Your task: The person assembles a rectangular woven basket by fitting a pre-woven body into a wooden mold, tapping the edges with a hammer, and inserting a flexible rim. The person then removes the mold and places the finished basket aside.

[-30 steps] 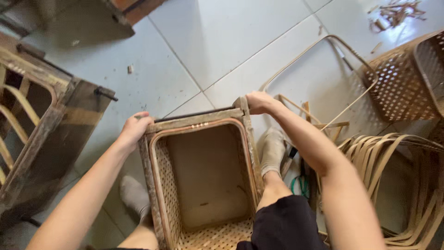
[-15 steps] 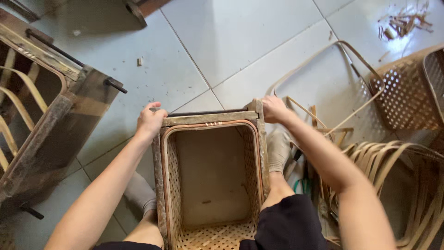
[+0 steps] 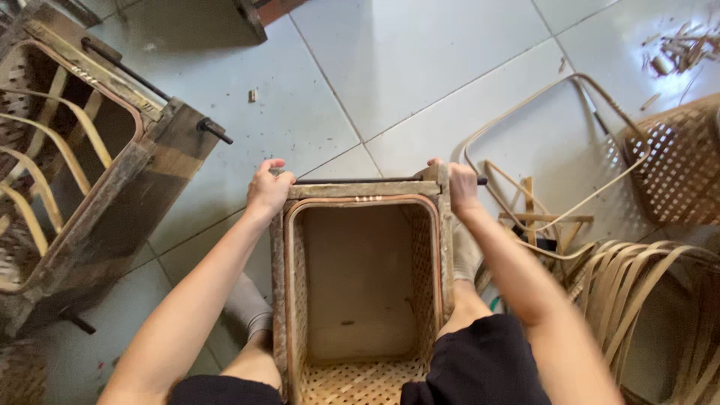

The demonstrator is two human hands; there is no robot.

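Woven cane and weathered wood: a rectangular basket seated in a wooden frame mould, open mouth toward the camera, standing between the person's knees.

Grip. Left hand closed around the far left corner of the frame; right hand closed around the far right corner. Both hold firmly, fingers wrapped over the top rail where a dark metal rod runs across just beyond it. The rod's ends seem to lie under or beside the fingers; whether they pinch the rod itself or only the wood, I cannot tell.

Axis. The rail and rod run left to right between the two hands. The basket's long axis runs from the grip back toward the body, so the whole piece lies on the near side of the hands. Both hands sit equally far out, neither nearer.

Outward, left of the grip: a second wooden frame mould tipped on the tiled floor, with bent cane strips inside and its own rod.

Outward, right of the grip: a loose cane hoop, a bundle of curved cane strips, a finished open-weave basket, and scattered cane offcuts beyond.

Below the grip: grey-socked feet either side of the frame.
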